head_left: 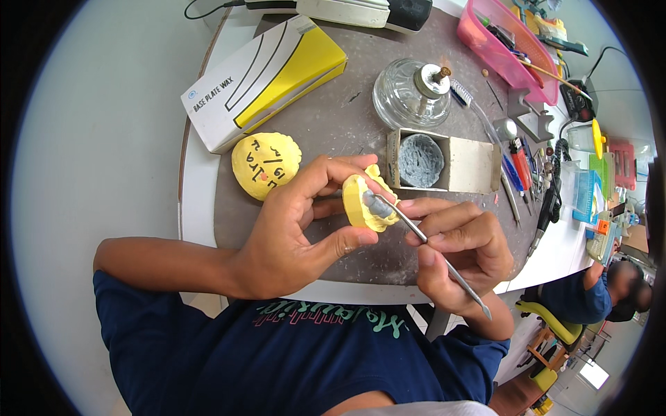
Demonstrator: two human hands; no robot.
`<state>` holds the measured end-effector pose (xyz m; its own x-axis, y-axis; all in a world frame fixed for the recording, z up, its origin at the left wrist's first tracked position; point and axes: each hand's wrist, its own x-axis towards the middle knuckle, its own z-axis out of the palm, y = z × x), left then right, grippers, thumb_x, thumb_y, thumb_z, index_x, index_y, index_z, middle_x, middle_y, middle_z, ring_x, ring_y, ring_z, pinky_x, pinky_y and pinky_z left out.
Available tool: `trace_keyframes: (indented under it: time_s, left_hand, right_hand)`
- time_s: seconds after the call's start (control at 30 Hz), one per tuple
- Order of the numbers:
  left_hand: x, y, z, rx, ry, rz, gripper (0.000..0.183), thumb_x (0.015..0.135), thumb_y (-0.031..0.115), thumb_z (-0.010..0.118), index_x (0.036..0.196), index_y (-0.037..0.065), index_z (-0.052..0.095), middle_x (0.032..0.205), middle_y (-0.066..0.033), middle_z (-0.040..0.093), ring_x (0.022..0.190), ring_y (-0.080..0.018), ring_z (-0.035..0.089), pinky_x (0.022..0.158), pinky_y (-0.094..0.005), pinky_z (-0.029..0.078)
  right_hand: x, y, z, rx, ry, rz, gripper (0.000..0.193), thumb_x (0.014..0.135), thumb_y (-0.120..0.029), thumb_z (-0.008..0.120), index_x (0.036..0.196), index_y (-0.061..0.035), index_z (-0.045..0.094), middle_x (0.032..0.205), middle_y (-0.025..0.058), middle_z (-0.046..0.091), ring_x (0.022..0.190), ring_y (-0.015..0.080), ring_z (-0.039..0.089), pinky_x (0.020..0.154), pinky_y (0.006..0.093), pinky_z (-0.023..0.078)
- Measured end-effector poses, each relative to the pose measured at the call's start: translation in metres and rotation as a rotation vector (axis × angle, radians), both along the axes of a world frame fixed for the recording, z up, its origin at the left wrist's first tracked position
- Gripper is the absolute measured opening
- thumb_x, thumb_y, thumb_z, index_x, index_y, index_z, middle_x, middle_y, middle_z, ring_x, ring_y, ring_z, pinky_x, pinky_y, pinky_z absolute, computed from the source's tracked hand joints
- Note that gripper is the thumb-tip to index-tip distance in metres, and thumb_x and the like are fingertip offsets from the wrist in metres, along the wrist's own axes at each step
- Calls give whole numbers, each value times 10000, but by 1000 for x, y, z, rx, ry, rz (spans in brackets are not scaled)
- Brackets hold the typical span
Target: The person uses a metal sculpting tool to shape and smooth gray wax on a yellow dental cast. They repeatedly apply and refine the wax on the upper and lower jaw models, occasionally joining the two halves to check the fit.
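Note:
My left hand is wrapped round a yellow plaster dental cast, fingers over its far side and thumb along its near edge. A patch of grey material lies in the middle of the cast. Between its fingers and thumb, my right hand grips a slim metal dental carver. One tip touches the grey patch; the other flat, pointed end sticks out toward me. Just beyond the cast stands a small open box with a round, rough grey block in it.
A second yellow cast with handwriting lies left, beside a white-and-yellow box. Beyond the hands stands a glass spirit lamp. A pink basket, pens, tools and a corded handpiece line the right. Another person sits far right.

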<state>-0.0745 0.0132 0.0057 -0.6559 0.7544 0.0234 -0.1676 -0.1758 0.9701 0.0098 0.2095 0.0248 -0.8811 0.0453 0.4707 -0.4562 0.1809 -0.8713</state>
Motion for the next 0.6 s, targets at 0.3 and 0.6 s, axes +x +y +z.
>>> trace_keyframes:
  time_s: [0.3,0.6]
  left_hand:
    - [-1,-1,0,-5,16,-16,445,869,86,718,1216,2,452,1344,-214,492,1348,-234,431,1093,-354,389]
    - [0,0,-1,8,-4,-10,444,871,103,721,1211,-5,457,1305,-205,522,1384,-243,384,1100,-357,375]
  right_hand:
    - [1,0,1,-2,-24,-15,156,766,111,683,865,52,578,809,185,649,862,345,713,802,448,590]
    - [0,0,1,-9,1,-11,148,764,100,683,855,51,576,792,183,642,869,351,714,784,433,597]
